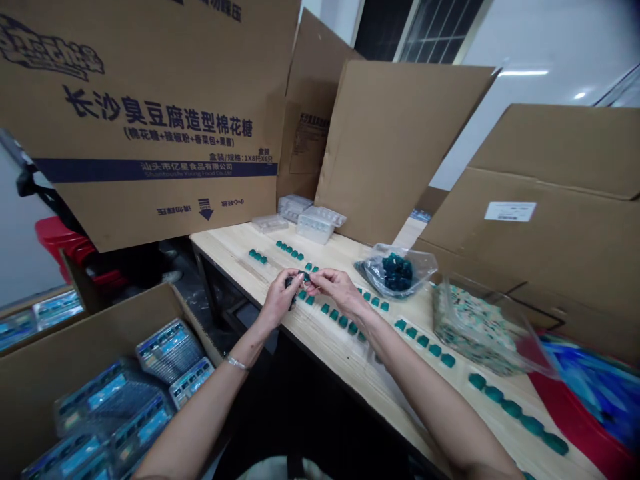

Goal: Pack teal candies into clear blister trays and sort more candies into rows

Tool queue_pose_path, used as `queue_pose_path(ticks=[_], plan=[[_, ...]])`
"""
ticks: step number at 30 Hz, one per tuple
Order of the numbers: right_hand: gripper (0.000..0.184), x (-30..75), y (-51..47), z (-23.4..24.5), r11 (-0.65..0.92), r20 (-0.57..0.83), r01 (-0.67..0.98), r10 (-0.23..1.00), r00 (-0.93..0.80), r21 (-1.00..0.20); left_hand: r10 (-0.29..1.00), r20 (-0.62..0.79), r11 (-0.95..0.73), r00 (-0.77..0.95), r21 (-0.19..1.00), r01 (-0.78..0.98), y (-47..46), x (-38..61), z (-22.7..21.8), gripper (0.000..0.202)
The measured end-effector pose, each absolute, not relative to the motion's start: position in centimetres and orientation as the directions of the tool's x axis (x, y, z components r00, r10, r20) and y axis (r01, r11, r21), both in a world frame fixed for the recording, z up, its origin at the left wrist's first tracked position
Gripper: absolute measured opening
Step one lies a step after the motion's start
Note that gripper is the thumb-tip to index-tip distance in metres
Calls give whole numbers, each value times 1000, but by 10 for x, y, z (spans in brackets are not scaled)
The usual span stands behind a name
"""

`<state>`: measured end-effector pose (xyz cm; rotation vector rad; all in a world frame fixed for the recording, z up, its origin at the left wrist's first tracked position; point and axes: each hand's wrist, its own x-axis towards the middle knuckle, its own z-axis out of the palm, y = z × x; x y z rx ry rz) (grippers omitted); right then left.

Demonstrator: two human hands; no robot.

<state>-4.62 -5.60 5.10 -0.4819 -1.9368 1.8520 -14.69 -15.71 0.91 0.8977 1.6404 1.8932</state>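
My left hand point(281, 293) and my right hand point(334, 288) meet over the near edge of a pale wooden table point(235, 243). Both pinch a small dark piece point(300, 280) between their fingertips; I cannot make out what it is. A bracelet sits on my left wrist. Rows of small teal blocks point(345, 321) lie in clear trays along the table under and beside my hands. A clear bag of dark teal blocks point(397, 272) lies just beyond my right hand.
Large brown cartons point(390, 140) wall in the table's back and right. Clear plastic trays point(315, 223) are stacked at the far end. An open carton at lower left holds blue-labelled packs point(165, 353). A bag of printed packets point(475, 327) rests at right.
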Motion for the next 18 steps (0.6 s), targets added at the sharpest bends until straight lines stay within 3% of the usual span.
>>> queue_pose_path(ticks=[9,14,18], plan=[[25,-36,-43,50,-233,-85,-3,363,-928,-972,857,138,-189,-496,980,-54,-167,-147,15,31],[27,-29,-40,51,-238,-90,26,263,-961,-971,917,134,-188,-377,976,-112,-170,-151,17,30],[27,-26,-46,51,-143,-57,10,324,-944,-990,927,115,-163,-357,981,-108,-168,-151,14,30]])
